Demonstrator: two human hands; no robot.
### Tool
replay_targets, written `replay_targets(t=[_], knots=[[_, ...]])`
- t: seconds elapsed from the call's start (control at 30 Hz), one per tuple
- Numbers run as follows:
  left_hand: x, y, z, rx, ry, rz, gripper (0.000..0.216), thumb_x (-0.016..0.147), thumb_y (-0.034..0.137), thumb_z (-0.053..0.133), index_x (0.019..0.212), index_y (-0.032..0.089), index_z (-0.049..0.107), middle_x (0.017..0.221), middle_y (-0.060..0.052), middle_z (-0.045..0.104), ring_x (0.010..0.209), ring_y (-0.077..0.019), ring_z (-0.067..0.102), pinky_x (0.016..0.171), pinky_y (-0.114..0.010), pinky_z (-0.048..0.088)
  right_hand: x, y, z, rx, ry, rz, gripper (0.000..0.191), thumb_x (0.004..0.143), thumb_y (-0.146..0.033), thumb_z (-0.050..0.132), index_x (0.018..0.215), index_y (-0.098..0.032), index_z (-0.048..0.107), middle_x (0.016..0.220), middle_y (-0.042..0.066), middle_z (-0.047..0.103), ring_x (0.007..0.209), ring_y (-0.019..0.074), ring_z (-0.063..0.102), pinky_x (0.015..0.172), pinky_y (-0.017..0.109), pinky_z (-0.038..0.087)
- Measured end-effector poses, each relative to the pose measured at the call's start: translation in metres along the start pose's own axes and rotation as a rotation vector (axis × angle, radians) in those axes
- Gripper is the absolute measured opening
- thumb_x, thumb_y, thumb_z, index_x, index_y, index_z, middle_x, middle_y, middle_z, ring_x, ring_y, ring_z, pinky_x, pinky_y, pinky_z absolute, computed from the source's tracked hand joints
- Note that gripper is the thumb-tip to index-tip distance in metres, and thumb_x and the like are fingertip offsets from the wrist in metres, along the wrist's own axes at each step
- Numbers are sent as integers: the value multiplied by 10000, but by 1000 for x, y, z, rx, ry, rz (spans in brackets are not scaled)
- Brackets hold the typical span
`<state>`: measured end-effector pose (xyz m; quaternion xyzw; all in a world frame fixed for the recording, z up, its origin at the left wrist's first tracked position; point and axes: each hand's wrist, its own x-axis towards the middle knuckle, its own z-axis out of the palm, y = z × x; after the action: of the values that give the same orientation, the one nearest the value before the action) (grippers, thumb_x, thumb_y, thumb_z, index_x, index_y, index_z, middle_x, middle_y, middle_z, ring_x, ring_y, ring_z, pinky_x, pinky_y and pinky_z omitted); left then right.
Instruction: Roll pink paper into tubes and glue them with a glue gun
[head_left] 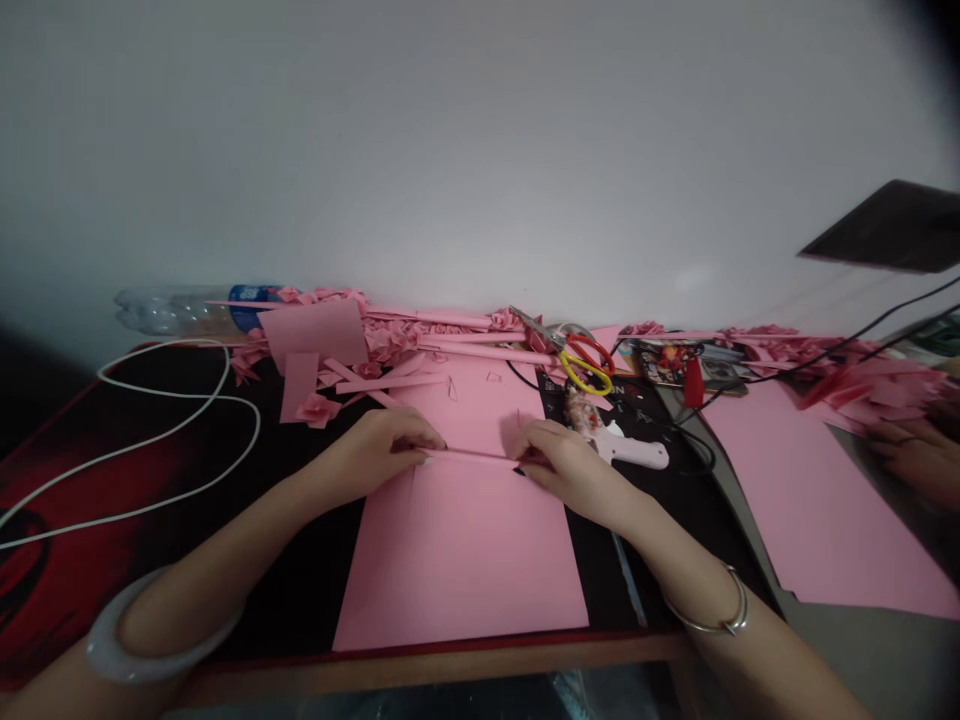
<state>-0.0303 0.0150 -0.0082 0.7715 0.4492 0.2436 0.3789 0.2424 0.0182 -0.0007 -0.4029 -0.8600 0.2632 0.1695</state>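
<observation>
A thin pink paper roll (474, 457) is stretched level between my two hands. My left hand (388, 452) pinches its left end with fingers closed. At the other end my right hand (559, 465) is closed on it the same way. Beneath lies a large pink paper sheet (461, 560); I cannot tell whether the roll is part of it. Just right of my right hand lies a white glue gun (634, 450), partly covered by the hand. Scissors (581, 365) with red and yellow handles rest behind it.
Pink paper flowers and strips (394, 340) line the wall. A clear bottle (180, 312) lies back left, near a looping white cable (251, 440). More pink sheets (810, 500) are at right, where another person's hand (915, 455) rests beside folded pink paper (874, 385).
</observation>
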Motion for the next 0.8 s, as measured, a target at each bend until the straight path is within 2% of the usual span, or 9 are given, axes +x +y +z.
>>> replay_targets(t=[0.07, 0.17, 0.33, 0.43, 0.57, 0.7, 0.8], knots=[[1, -3, 0, -81, 52, 10, 134, 775, 208, 589, 851, 174, 694, 882, -46, 663, 809, -177, 614, 700, -252, 461, 0, 0, 1, 12, 32, 25, 181, 744, -8, 566, 832, -166, 580, 801, 34, 592, 747, 163, 542, 669, 265, 410], [3, -6, 2, -211, 136, -50, 138, 771, 247, 615, 863, 178, 692, 919, -46, 666, 857, -188, 619, 753, -271, 471, 0, 0, 1, 65, 73, 34, 183, 771, -29, 539, 872, -170, 597, 779, 22, 626, 678, 142, 559, 626, 246, 408], [6, -5, 4, -355, 189, -178, 226, 738, 357, 663, 874, 180, 693, 910, -37, 708, 860, -204, 628, 784, -298, 470, 0, -1, 4, 191, 130, 68, 191, 822, -90, 500, 906, -177, 648, 822, 39, 675, 719, 161, 607, 642, 259, 435], [5, -2, 4, -337, 195, -190, 271, 750, 411, 645, 873, 173, 687, 885, -42, 704, 829, -208, 618, 748, -297, 460, 1, 1, 8, 239, 161, 102, 187, 821, -117, 509, 908, -168, 666, 826, 52, 683, 736, 178, 618, 660, 281, 451], [4, 3, 6, -246, 194, -122, 280, 850, 408, 515, 919, 169, 643, 886, -29, 657, 838, -194, 577, 758, -289, 428, 1, 2, 12, 288, 202, 118, 177, 818, -135, 519, 917, -174, 661, 840, 52, 679, 761, 185, 616, 684, 297, 453], [2, 7, 14, -179, 252, -108, 251, 902, 369, 417, 873, 170, 568, 791, 3, 563, 743, -165, 516, 681, -266, 403, 3, -2, 15, 474, 253, 168, 120, 835, -208, 543, 909, -181, 633, 872, 49, 657, 812, 187, 596, 712, 296, 445], [-1, 11, 21, -189, 287, -89, 216, 915, 344, 399, 861, 181, 529, 802, 4, 536, 758, -164, 501, 695, -267, 402, 4, -7, 17, 598, 297, 193, 110, 847, -271, 555, 906, -194, 607, 888, 30, 615, 822, 171, 562, 719, 279, 426]])
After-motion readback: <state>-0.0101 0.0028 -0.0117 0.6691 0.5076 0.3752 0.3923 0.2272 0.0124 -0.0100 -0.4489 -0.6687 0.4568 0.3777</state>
